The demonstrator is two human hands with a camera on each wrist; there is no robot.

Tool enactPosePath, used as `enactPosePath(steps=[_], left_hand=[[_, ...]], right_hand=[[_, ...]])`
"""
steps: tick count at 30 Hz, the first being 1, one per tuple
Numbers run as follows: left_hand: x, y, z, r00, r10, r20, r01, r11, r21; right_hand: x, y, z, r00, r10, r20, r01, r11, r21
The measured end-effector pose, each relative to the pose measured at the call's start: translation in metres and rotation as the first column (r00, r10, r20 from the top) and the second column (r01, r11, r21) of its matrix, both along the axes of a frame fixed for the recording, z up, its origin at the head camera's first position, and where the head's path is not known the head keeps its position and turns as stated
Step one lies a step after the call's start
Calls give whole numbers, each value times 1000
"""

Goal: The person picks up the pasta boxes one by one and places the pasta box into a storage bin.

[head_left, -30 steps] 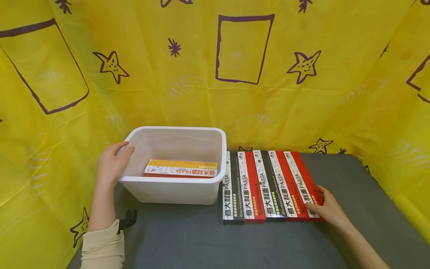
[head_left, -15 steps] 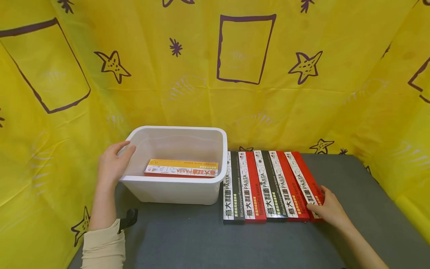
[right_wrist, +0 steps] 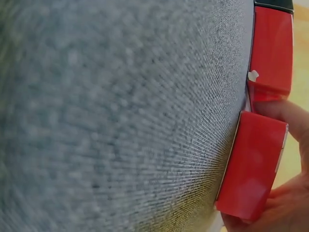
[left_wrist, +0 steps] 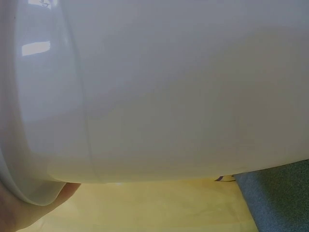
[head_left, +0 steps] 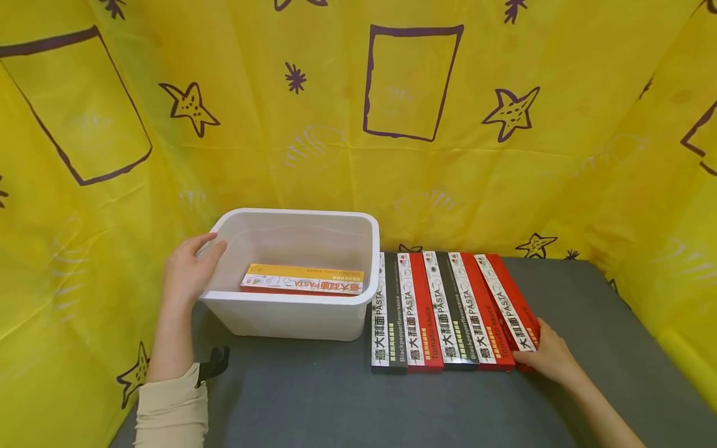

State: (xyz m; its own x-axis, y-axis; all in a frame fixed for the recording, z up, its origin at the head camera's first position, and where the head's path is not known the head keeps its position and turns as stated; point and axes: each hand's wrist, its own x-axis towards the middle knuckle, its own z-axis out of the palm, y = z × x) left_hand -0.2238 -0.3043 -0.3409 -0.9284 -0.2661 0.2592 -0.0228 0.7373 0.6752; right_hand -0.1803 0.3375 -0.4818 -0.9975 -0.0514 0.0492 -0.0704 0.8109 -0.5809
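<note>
A white plastic bin [head_left: 285, 317] stands left of centre, and my left hand [head_left: 187, 270] grips its left rim. The left wrist view is mostly filled by the bin's wall [left_wrist: 183, 106]. A yellow-and-white pasta box [head_left: 302, 280] lies inside, over something red. At the right end of a row of pasta boxes, my right hand [head_left: 551, 358] pinches the near end of a red tomato sauce pasta box [head_left: 508, 302]. The right wrist view shows my thumb in the gap between this box's end [right_wrist: 253, 166] and the neighbouring red box [right_wrist: 273, 53]. The far fingers are partly hidden.
Black and red pasta boxes [head_left: 442, 311] lie side by side against the bin's right side. They rest on a dark grey table [head_left: 313, 398]. A yellow patterned curtain [head_left: 336, 124] hangs behind and at both sides.
The near end of the rightmost red pasta box has swung right, away from its neighbour, opening a narrow gap. My right hand moved slightly right with it. My left hand stays on the bin's rim.
</note>
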Motion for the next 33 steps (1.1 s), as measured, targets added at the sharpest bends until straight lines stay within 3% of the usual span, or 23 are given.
enactPosePath(steps=[6, 15, 24, 33], left_hand=[[0, 1, 1, 1000, -3, -3, 3, 1000, -2], [0, 2, 2, 1000, -2, 6, 2, 1000, 10], [2, 2, 4, 1000, -2, 4, 2, 1000, -5], [3, 3, 5, 1000, 1, 12, -1, 1000, 1]], right_hand=[[3, 1, 2, 997, -51, 59, 51, 999, -2], [4, 0, 16, 974, -159, 162, 156, 987, 32], [7, -3, 35, 973, -178, 147, 184, 983, -26], [4, -18, 51, 977, -150, 150, 159, 986, -55]])
